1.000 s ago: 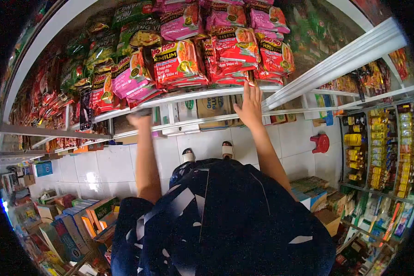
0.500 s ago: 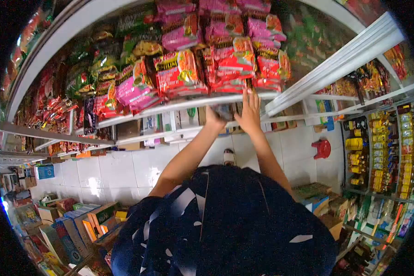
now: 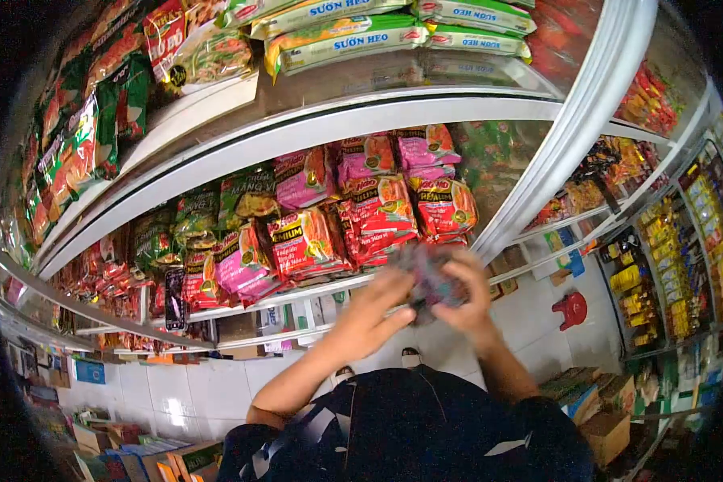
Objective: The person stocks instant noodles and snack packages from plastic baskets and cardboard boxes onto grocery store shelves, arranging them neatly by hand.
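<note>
A dark, crumpled cloth (image 3: 434,283), smeared by motion, is bunched between my two hands in front of the shelf edge. My left hand (image 3: 368,317) has its fingers against the cloth's left side, its thumb stretched out below. On the other side my right hand (image 3: 467,301) is curled around the cloth. Just beyond them, red noodle packets (image 3: 381,213) stand in rows on the middle shelf, with pink packets (image 3: 304,178) behind and beside them. The white shelf edge (image 3: 329,291) passes partly behind my hands.
An upper shelf holds green-and-white packets (image 3: 345,40) above a white rail (image 3: 297,124). A white upright post (image 3: 574,136) rises at the right. Cartons (image 3: 606,430) stand low at the right, and a red stool (image 3: 570,311) is on the tiled floor (image 3: 209,390).
The view has tilted up, showing the upper shelf. My right hand has left the shelf edge and now grips the cloth alongside my left hand, and both have drawn closer to my body.
</note>
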`<move>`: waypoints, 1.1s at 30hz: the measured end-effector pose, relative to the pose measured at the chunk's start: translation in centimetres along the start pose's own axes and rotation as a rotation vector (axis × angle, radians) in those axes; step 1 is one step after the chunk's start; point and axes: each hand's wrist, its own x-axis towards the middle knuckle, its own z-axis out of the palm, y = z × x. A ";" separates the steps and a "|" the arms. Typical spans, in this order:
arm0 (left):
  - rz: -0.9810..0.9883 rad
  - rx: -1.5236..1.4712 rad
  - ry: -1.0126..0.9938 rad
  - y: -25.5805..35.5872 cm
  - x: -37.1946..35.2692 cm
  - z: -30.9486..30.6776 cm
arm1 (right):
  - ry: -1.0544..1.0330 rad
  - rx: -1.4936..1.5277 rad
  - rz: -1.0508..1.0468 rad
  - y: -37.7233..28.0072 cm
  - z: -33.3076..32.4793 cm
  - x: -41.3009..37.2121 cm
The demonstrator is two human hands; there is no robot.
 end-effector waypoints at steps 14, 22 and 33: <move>0.400 0.990 0.768 4.3 6.9 -15.4 | -0.042 -0.665 -0.279 -8.0 0.4 22.8; 0.428 0.908 0.792 3.8 6.9 -15.5 | -0.079 -0.800 0.108 -4.4 -6.2 24.8; 0.455 0.884 0.842 3.4 7.3 -15.4 | 0.266 -0.572 -0.630 -8.1 5.8 21.1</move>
